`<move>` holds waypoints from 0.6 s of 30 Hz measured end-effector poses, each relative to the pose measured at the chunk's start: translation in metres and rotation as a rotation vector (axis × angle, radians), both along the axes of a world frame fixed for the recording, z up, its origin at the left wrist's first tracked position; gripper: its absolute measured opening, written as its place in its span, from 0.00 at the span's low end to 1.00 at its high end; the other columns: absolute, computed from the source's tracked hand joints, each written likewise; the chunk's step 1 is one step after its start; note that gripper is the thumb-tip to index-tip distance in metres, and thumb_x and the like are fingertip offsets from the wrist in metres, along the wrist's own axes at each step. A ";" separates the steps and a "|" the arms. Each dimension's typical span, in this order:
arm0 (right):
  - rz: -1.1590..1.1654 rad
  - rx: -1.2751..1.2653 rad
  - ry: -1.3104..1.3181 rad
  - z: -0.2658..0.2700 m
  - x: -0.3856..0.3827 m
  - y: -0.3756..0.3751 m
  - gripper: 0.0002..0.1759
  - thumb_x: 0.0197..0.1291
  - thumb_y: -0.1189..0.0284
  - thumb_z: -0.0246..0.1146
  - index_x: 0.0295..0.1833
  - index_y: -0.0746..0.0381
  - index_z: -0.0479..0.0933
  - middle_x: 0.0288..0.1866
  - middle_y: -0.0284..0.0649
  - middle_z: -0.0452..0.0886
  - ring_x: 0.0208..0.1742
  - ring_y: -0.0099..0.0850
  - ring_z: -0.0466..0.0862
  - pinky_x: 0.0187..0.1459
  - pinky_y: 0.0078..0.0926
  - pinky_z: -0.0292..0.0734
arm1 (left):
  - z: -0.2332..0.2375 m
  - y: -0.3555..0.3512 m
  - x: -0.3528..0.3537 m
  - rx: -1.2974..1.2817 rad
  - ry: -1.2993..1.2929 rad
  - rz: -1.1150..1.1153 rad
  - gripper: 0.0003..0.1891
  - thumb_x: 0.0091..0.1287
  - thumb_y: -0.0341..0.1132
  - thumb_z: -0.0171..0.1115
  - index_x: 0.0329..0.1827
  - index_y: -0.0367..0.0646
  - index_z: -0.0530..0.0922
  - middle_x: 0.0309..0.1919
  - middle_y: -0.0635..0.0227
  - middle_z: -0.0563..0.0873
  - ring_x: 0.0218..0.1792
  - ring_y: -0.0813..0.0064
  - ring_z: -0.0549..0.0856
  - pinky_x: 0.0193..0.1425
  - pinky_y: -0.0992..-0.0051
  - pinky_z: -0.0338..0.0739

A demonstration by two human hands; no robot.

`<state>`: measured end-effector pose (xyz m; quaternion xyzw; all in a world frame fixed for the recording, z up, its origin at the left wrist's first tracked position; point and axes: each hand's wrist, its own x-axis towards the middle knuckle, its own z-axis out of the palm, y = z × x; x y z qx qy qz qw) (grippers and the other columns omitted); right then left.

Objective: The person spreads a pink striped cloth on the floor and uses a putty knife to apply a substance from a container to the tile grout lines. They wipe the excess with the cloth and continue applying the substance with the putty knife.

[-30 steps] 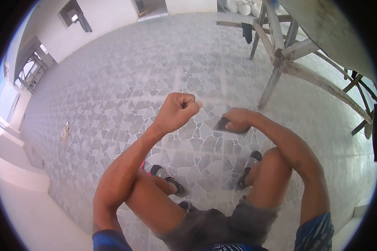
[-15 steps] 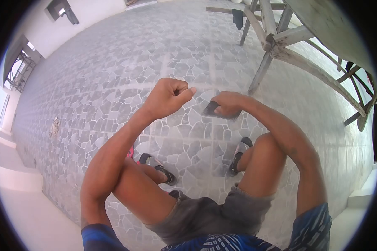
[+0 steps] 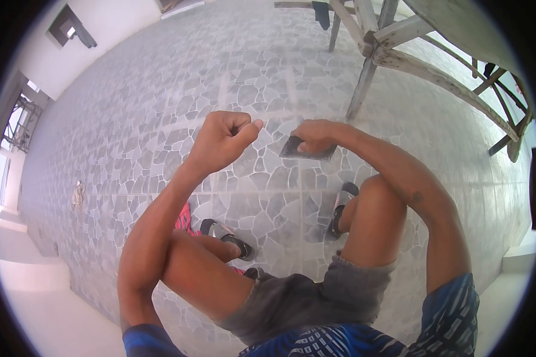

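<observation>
Rag [image 3: 78, 194], pale, crumpled: on the stone-patterned floor [image 3: 131, 131] at nine o'clock of the view. Pink cloth [image 3: 185, 216]: at eight, partly hidden. Left grip [image 3: 223, 140]: between ten and eleven, curled into a loose fist, nothing seen inside. Black pad [image 3: 290, 148], flat: near two, long axis running nine to three, dipping slightly toward four; floor contact cannot be told. Right grip [image 3: 315, 135]: closed over the pad, which shows on its six-to-eight o'clock side; nearer hand, the left fist being well apart, at nine. Wooden stand [image 3: 426, 69]: two o'clock, beyond.
</observation>
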<state>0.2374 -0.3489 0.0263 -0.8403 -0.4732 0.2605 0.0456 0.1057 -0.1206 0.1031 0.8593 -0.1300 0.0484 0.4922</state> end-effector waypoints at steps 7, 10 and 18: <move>-0.038 -0.048 -0.003 0.004 -0.002 -0.002 0.24 0.60 0.66 0.63 0.61 0.65 0.78 0.51 0.54 0.85 0.54 0.52 0.84 0.55 0.47 0.77 | 0.006 -0.008 -0.008 -0.031 0.032 -0.015 0.28 0.71 0.37 0.61 0.15 0.43 0.55 0.13 0.81 0.57 0.20 0.88 0.54 0.21 0.74 0.47; -0.042 -0.045 0.007 0.005 -0.003 -0.004 0.25 0.60 0.66 0.63 0.62 0.64 0.78 0.52 0.55 0.85 0.54 0.52 0.84 0.56 0.47 0.77 | 0.004 -0.008 -0.007 -0.041 0.034 -0.013 0.28 0.71 0.36 0.61 0.15 0.42 0.56 0.13 0.81 0.57 0.21 0.88 0.54 0.21 0.73 0.48; -0.035 -0.034 -0.012 0.000 -0.001 -0.006 0.25 0.61 0.65 0.63 0.62 0.64 0.78 0.52 0.55 0.84 0.55 0.53 0.83 0.56 0.47 0.77 | 0.005 -0.011 -0.007 -0.012 0.014 0.001 0.27 0.71 0.35 0.61 0.15 0.42 0.57 0.14 0.81 0.57 0.21 0.88 0.55 0.22 0.73 0.48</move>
